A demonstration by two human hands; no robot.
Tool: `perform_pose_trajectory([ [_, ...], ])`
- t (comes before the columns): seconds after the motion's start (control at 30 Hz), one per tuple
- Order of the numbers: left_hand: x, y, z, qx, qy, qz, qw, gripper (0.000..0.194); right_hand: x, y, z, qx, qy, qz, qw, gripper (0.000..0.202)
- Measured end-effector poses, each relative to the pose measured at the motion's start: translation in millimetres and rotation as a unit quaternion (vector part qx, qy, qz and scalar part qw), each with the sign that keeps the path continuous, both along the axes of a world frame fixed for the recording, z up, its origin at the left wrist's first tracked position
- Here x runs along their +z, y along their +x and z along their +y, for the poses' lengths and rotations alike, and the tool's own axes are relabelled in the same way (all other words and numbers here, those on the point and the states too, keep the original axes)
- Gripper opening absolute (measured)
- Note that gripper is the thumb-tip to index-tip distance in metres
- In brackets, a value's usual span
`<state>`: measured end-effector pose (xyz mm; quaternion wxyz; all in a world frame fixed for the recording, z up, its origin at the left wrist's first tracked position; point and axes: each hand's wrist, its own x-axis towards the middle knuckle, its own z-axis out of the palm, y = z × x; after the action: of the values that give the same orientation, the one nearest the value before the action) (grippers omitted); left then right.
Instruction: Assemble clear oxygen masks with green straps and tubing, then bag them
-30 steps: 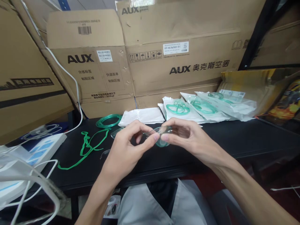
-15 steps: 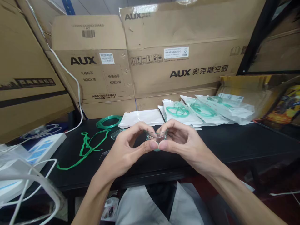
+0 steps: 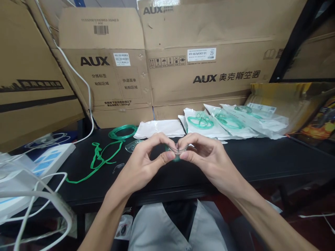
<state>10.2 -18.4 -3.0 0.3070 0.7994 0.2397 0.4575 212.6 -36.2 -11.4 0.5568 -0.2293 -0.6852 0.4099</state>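
Between both hands is a clear, greenish plastic mask (image 3: pixel 177 158), mostly covered by fingers, with a thin shiny strip (image 3: pixel 177 152) along its edge. My left hand (image 3: pixel 150 157) pinches the strip's left side between thumb and forefinger. From the right, my right hand (image 3: pixel 202 153) pinches it the same way, both hands' fingertips almost meeting. The strip dips in a V between the thumbs. On the table left of my left hand lie a clear plastic piece (image 3: pixel 133 146), a green elastic strap (image 3: pixel 101 163) and a coil of green tubing (image 3: pixel 122 131).
White packets (image 3: pixel 200 122) holding green tubing lie along the back right, beside a flat white packet (image 3: pixel 159 129). Cardboard boxes (image 3: pixel 167 82) wall off the back. A white power strip (image 3: pixel 52 162) and white cables (image 3: pixel 61 205) occupy the left. The black table (image 3: pixel 251 157) has its front edge near me.
My fingers have drawn the strip's sides closer, and it bends into a sharper V. The mask now shows less between my hands. The camera view has shifted slightly.
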Motion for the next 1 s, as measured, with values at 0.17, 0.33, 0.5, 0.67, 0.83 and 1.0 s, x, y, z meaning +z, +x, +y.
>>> perform_pose_trajectory([
  [0.17,-1.9,-1,2,-0.004,0.004,0.015,1.000,0.007,-0.1,2,0,-0.019,0.030,-0.036,0.999,0.013],
  [0.33,-1.1,-3,2,-0.005,-0.010,0.037,0.999,0.007,-1.5,4,-1,-0.017,0.047,-0.066,0.997,0.015],
  [0.5,-0.9,-2,3,-0.002,-0.028,0.039,0.999,0.007,-1.8,4,-1,-0.011,0.040,-0.072,0.997,0.013],
  [0.67,-0.6,-3,4,-0.009,-0.032,0.032,0.999,0.009,-2.4,1,-1,-0.007,0.027,-0.062,0.998,0.009],
  [0.83,-2.4,-6,4,-0.038,-0.044,0.013,0.998,0.011,-0.3,5,1,0.010,0.020,-0.069,0.997,0.005],
  [1.0,-3.3,-4,3,-0.077,-0.083,-0.006,0.994,0.012,3.6,18,5,0.062,0.005,-0.103,0.993,0.010],
])
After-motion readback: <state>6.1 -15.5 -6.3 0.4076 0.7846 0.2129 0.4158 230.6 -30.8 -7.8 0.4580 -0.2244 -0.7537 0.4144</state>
